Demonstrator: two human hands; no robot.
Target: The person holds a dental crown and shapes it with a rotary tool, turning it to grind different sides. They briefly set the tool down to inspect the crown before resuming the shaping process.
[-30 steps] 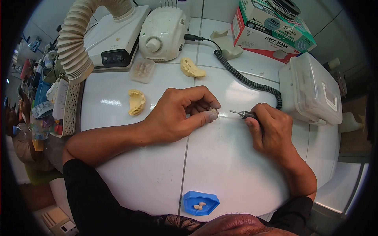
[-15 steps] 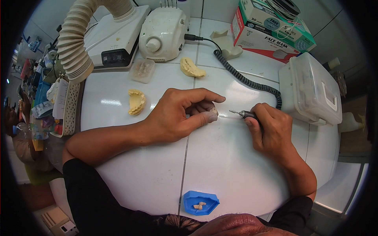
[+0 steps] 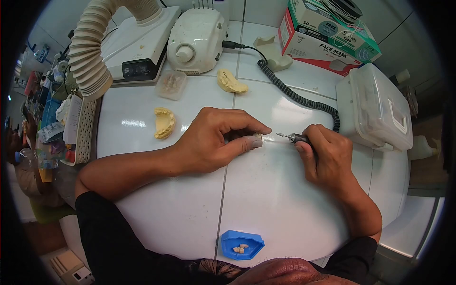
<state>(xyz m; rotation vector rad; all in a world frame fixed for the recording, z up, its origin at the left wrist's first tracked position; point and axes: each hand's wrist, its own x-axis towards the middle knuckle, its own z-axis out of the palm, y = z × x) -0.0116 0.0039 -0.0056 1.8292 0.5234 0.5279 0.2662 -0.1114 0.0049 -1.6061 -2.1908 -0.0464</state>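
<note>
Between the thumb and fingers of my left hand [image 3: 223, 140] is a small tooth-coloured piece [image 3: 258, 136], mostly covered by the fingertips. My right hand [image 3: 327, 154] grips a dental handpiece [image 3: 298, 138] like a pen. Its thin bur points left toward the piece, with a small gap between them. A coiled black cord [image 3: 299, 97] runs from behind the right hand to the white control unit [image 3: 197, 42]. Two yellow plaster dental models, one horseshoe-shaped [image 3: 164, 123] and one lying farther back [image 3: 231, 81], rest beyond my left hand.
Near my body sits a blue tray [image 3: 256, 244] holding several tooth-coloured pieces. A small clear box [image 3: 171, 85], a ribbed hose [image 3: 90, 57] and a basket [image 3: 86, 133] are on the left. Face mask boxes [image 3: 318, 50] and a lidded white case [image 3: 375, 111] stand at the right.
My left index finger has come down onto the small piece, covering more of it. The right hand and handpiece stay about where they were.
</note>
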